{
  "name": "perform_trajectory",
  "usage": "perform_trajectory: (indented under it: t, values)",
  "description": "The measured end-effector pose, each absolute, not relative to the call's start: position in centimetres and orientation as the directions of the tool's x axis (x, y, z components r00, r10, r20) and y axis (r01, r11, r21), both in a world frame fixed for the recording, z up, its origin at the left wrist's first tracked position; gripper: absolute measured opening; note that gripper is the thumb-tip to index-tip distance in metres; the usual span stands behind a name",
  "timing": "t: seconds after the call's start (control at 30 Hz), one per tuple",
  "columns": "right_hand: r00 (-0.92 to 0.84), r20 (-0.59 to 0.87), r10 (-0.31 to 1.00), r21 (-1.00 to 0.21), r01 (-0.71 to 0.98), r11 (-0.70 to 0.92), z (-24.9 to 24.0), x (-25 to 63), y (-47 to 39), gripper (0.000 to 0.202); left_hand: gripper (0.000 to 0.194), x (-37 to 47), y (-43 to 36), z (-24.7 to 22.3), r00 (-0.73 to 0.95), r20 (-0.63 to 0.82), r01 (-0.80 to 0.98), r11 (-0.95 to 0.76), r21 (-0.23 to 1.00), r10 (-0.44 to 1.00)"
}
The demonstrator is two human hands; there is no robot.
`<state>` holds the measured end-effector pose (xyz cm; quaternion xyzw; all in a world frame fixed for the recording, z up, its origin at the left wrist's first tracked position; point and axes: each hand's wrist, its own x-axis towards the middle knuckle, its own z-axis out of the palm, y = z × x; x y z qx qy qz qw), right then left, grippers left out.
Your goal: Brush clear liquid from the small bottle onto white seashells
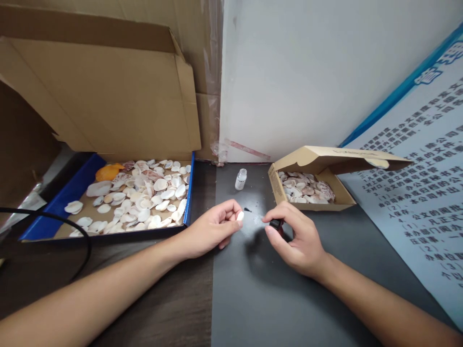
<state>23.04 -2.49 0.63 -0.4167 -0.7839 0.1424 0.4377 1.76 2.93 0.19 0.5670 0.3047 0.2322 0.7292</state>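
Note:
My left hand (217, 227) pinches a small white shell (240, 216) between thumb and fingertips. Facing it, my right hand (294, 236) grips a black cap (276, 223), partly hidden by the fingers. A small dark brush-like tip (248, 209) shows between the two hands, apart from the shell. Behind them a little clear glass bottle (240, 180) with a white label stands uncapped on the dark grey mat (246, 308).
At the left, an open blue-edged box (191, 193) holds many shells and an orange one (108, 172). A smaller cardboard box (277, 185) of shells sits at the right. A black cable (88, 246) curves at far left. Behind rises a white panel (289, 82).

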Motion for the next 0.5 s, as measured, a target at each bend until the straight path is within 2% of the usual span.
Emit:
perform_trajectory:
  t: [0.13,0.3,0.5]
  values:
    - [-0.244,0.567,0.786,-0.591,0.545,0.595,0.66,23.11,-2.5,0.012,0.038,1.74,2.91,0.2,0.706,-0.178,0.007,0.245,0.97,0.686]
    - [-0.334,0.586,0.738,-0.587,0.452,0.671,0.87,23.06,-2.58,0.015,0.036,1.7,2.92,0.17,0.703,-0.189,0.007,0.26,0.966,0.686]
    - [-0.294,0.577,0.762,-0.584,0.503,0.637,0.98,23.01,-2.52,0.013,0.035,1.74,2.95,0.21,0.698,-0.193,0.015,0.256,0.967,0.69]
